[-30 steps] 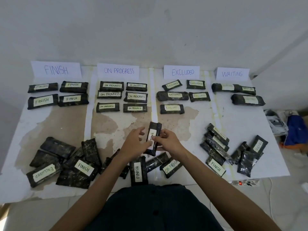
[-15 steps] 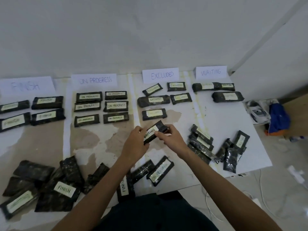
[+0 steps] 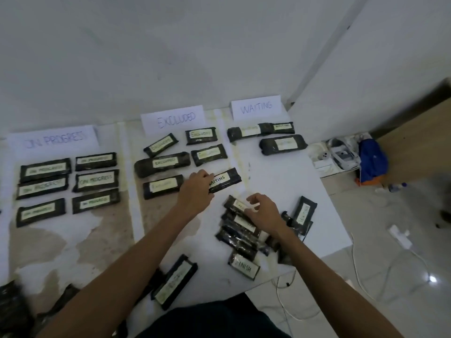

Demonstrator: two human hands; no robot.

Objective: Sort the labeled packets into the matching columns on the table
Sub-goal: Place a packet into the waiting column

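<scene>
Through the head camera we see the left hand [image 3: 195, 191] gripping one end of a dark rectangular plastic packet labelled WAITING [image 3: 225, 180], label up. It sits below and left of the white paper WAITING card [image 3: 256, 107] and is apparently bound for that column. The right hand [image 3: 264, 212], fingers loosely curled and holding nothing, hovers over the heap of unsorted dark packets [image 3: 240, 230] on the white table [image 3: 280, 181], further below the card.

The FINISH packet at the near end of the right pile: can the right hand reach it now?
Probably yes. The right hand holds nothing, and the FINISH packet lies uncovered, label up, close to its wrist.
</scene>
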